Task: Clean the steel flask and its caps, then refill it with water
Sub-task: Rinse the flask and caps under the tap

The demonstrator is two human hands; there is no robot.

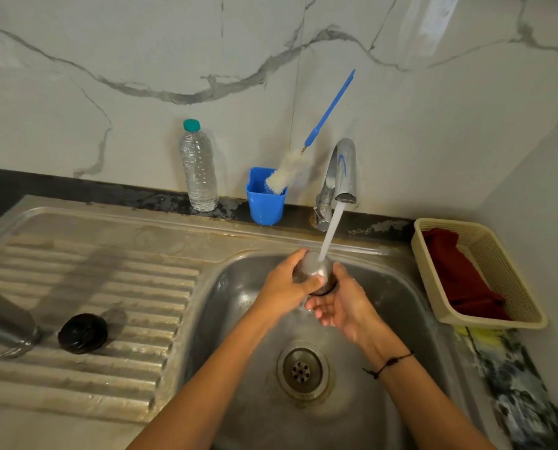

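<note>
Your left hand point(284, 287) grips the steel cap point(316, 271) under the tap's stream point(331, 232); your right hand point(342, 303), fingers relaxed, cups just beneath it.

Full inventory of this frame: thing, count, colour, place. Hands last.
Steel cap: 1, silver, under tap stream
Steel flask: 1, silver, lying on drainboard, far left
Round black cap: 1, on drainboard beside flask
Clear plastic bottle: 1, teal lid, by wall
Blue cup: 1, holds bottle brush
Chrome tap: 1, running
Beige basket: 1, holds red cloth
Steel sink: 1
Left hand: grips steel cap
Right hand: touches cap from the right
</note>
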